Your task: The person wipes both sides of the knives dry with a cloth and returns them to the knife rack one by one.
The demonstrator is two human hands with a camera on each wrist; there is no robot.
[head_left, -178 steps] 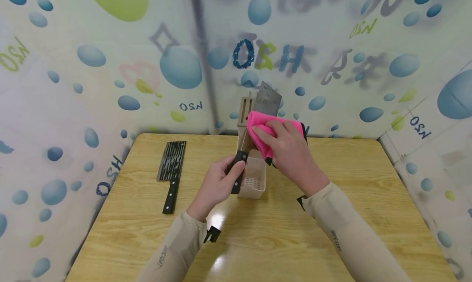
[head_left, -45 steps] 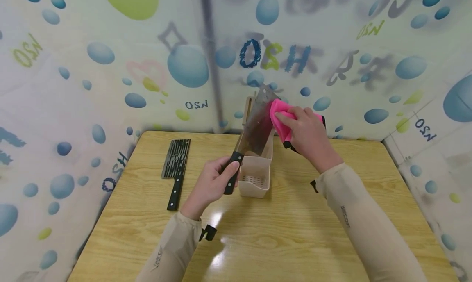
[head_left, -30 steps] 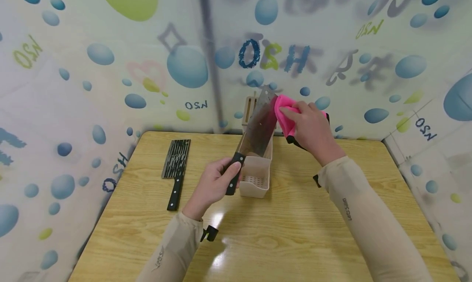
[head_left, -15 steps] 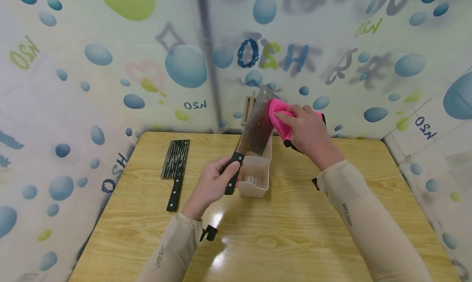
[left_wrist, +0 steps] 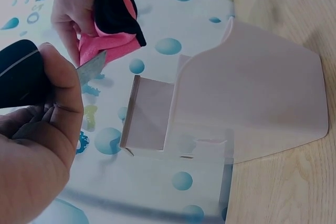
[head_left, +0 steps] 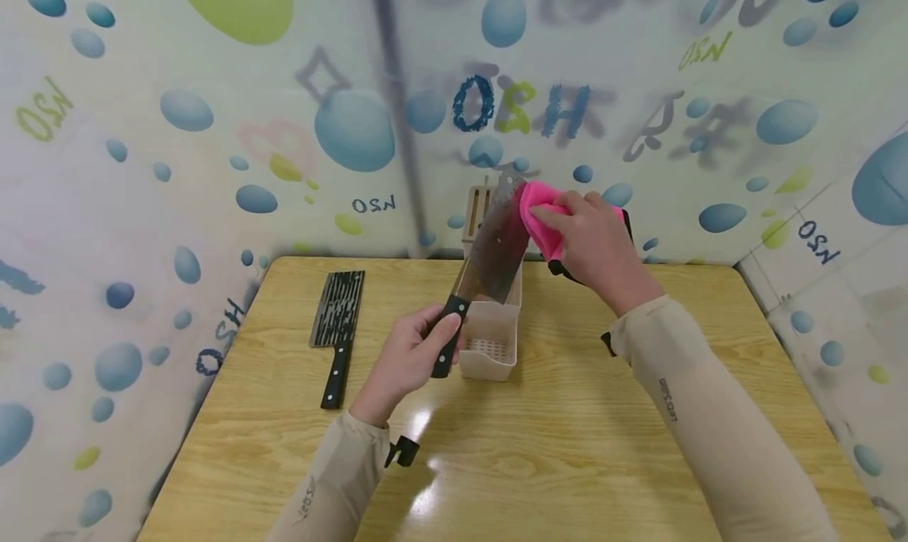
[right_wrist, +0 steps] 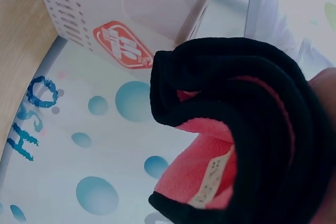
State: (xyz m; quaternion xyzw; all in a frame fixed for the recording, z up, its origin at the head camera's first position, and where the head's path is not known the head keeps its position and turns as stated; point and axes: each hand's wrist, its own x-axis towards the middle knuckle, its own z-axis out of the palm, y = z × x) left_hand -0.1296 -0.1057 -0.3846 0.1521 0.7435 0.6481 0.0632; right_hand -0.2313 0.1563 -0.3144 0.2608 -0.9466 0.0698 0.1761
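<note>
My left hand (head_left: 414, 349) grips the black riveted handle of a cleaver (head_left: 496, 243), its wide steel blade slanting up and to the right. In my right hand (head_left: 599, 239) is a folded pink cloth (head_left: 542, 215) with black edging, laid over the blade's right edge near the tip. The left wrist view shows the blade running into the cloth's pink fold. Behind and below the blade stands a beige knife holder (head_left: 489, 361) with slots at its back and a perforated front bin; the cleaver hides part of it.
A second cleaver (head_left: 336, 329) with a black-streaked blade lies flat on the wooden table (head_left: 610, 447), left of the holder. A patterned wall (head_left: 440, 53) rises right behind the table's back edge.
Earlier the cloth lay across the blade's face, lower and further left. It has since shifted to the right edge, moving slightly back and forth there. The left hand keeps its hold.
</note>
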